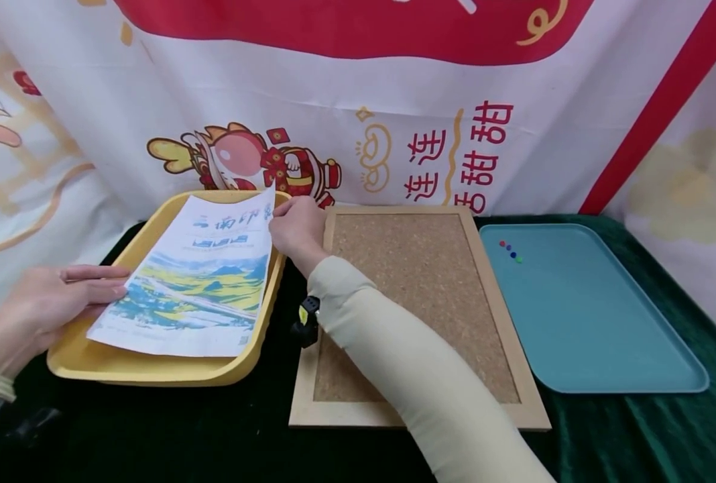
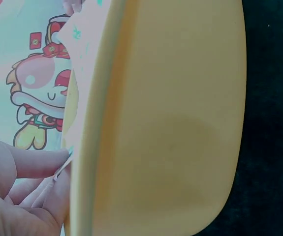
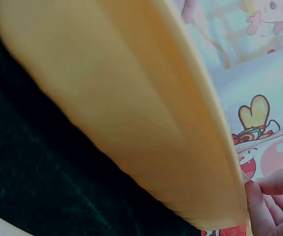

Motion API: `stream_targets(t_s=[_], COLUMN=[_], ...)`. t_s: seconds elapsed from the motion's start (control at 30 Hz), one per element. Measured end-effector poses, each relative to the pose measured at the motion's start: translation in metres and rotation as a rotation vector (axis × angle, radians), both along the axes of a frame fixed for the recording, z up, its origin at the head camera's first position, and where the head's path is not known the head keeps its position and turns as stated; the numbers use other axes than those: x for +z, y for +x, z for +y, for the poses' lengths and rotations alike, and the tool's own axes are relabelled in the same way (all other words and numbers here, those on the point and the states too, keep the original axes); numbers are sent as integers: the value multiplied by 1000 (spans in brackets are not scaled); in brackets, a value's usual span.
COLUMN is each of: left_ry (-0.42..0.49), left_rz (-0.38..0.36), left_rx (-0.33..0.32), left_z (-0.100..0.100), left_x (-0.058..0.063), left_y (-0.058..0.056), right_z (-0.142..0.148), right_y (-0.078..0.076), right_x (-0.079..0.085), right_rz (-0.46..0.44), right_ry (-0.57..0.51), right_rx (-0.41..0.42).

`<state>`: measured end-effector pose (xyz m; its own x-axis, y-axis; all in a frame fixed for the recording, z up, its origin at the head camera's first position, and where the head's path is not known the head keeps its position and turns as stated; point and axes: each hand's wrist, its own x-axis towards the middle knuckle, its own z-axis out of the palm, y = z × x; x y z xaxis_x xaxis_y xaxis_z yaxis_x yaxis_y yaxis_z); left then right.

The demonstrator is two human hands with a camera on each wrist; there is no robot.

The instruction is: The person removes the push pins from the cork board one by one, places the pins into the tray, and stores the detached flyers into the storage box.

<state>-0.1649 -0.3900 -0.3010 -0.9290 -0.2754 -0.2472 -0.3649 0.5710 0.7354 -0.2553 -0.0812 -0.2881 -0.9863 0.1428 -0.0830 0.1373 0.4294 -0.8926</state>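
A printed paper sheet (image 1: 207,275) with a blue and yellow landscape lies over the yellow tray (image 1: 153,371), its upper right corner raised. My left hand (image 1: 71,302) pinches the sheet's left edge between thumb and fingers, as the left wrist view also shows. At the upper right corner, my right hand (image 1: 299,231) pinches the paper. Seen from the right wrist, the right hand (image 3: 276,201) has thumb and finger together at the tray's rim, and the tray wall (image 3: 107,88) hides most of the sheet.
A wood-framed cork board (image 1: 418,288) lies in the middle, under my right forearm. On the right is a blue-green tray (image 1: 605,315) with several small coloured pins (image 1: 511,251) near its upper left corner. Dark green cloth (image 1: 183,429) covers the table; a printed curtain (image 1: 334,87) hangs behind.
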Motion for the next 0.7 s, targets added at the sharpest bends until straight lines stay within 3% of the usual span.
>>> stream_targets(t_s=[0.27, 0.43, 0.7], left_ry=[-224, -292, -441], left_rz=[-16, -28, 72], left_rx=[-19, -1, -97], left_z=[7, 13, 36], left_x=[-2, 0, 16], left_y=[1, 2, 2], right_z=[-10, -11, 9], right_y=[6, 8, 8], right_x=[-8, -11, -6], right_rz=[117, 170, 190], right_ry=[219, 283, 321], right_rx=[82, 149, 246])
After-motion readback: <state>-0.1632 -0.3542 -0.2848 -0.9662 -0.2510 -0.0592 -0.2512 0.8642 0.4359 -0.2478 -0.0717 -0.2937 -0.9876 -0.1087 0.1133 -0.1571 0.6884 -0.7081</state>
